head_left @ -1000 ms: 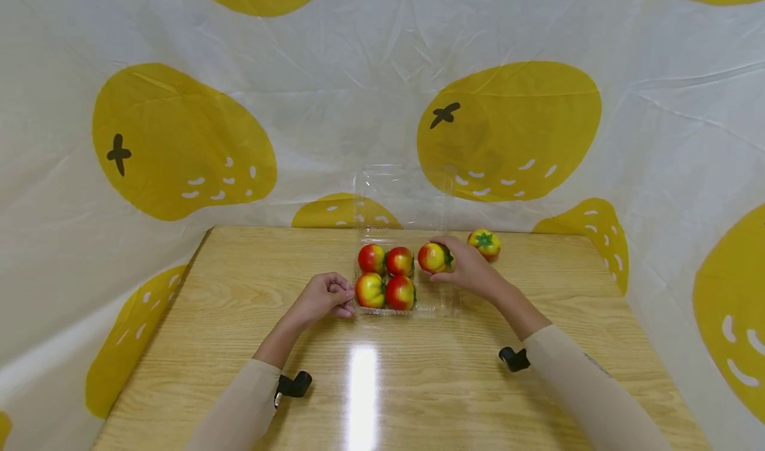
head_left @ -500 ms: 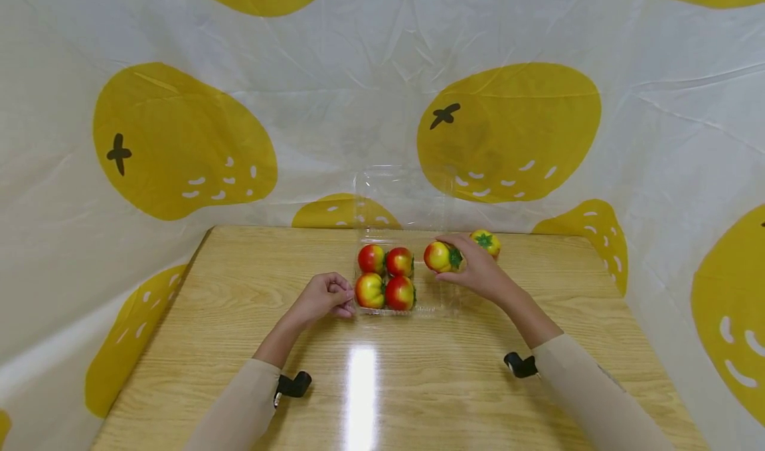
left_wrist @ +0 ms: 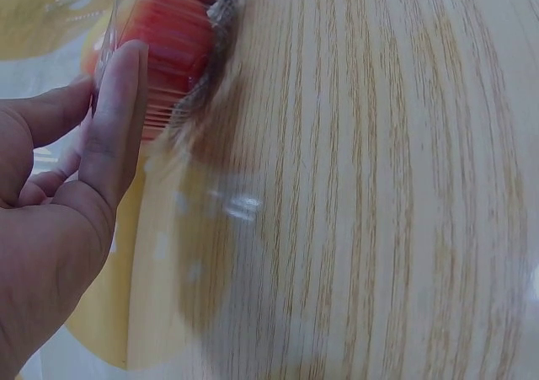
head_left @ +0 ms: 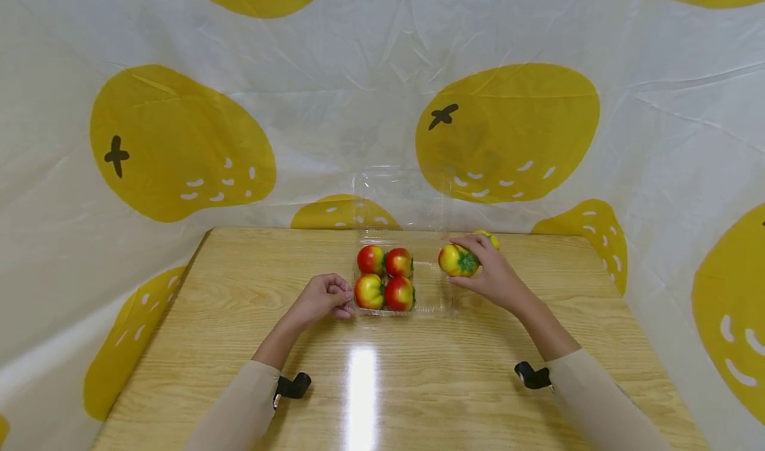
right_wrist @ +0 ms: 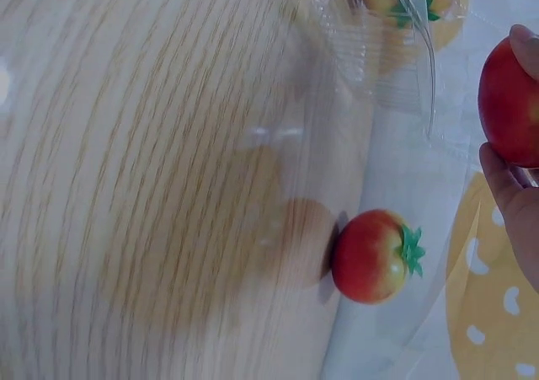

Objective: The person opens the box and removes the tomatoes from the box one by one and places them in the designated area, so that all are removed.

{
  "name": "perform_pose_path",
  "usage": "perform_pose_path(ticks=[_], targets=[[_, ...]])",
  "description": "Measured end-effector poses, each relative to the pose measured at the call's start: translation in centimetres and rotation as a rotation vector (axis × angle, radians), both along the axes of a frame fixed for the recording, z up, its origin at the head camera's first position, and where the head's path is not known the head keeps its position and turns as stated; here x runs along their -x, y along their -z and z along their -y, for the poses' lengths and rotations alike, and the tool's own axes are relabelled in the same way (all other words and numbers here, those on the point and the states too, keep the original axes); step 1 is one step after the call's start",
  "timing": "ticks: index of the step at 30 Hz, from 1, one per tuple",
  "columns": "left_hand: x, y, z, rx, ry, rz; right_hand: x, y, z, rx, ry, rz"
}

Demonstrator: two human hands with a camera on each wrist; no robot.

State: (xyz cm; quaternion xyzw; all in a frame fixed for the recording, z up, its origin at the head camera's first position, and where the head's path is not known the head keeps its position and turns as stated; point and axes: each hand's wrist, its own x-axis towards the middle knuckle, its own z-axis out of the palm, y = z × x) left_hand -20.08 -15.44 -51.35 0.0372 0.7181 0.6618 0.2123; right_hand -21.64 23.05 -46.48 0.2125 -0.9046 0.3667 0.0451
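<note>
In the head view, a clear plastic clamshell container [head_left: 427, 298] stands on the table with its lid [head_left: 403, 198] raised at the back. Several red-and-yellow tomatoes [head_left: 399, 293] fill its left part in two rows. My left hand [head_left: 323, 298] pinches the container's left wall; the left wrist view shows thumb and finger on either side of the plastic. My right hand [head_left: 493, 275] grips one tomato [head_left: 459, 260] just right of the container, its green top facing the camera. Behind that hand another tomato [head_left: 487, 238] sits on the table, partly hidden.
The wooden table [head_left: 269, 252] ends at a pale cloth backdrop [head_left: 335, 125] printed with big yellow fruit shapes. The cloth also hangs along both sides. Black wrist cameras [head_left: 293, 386] are worn on both forearms.
My right hand has moved right with its tomato, from over the container's right part to beyond its right side, turning the green top toward the camera. My left hand has stayed put.
</note>
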Motion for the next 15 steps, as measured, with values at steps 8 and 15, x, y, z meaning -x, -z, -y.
perform_pose_path(ticks=[8,15], targets=[[-0.2,0.1,-0.2,-0.010,-0.004,-0.001,-0.3,0.4,-1.9,0.003,0.008,-0.035],[-0.1,-0.2,-0.1,0.000,-0.013,-0.006,-0.8,0.2,-3.4,0.039,0.066,0.037]])
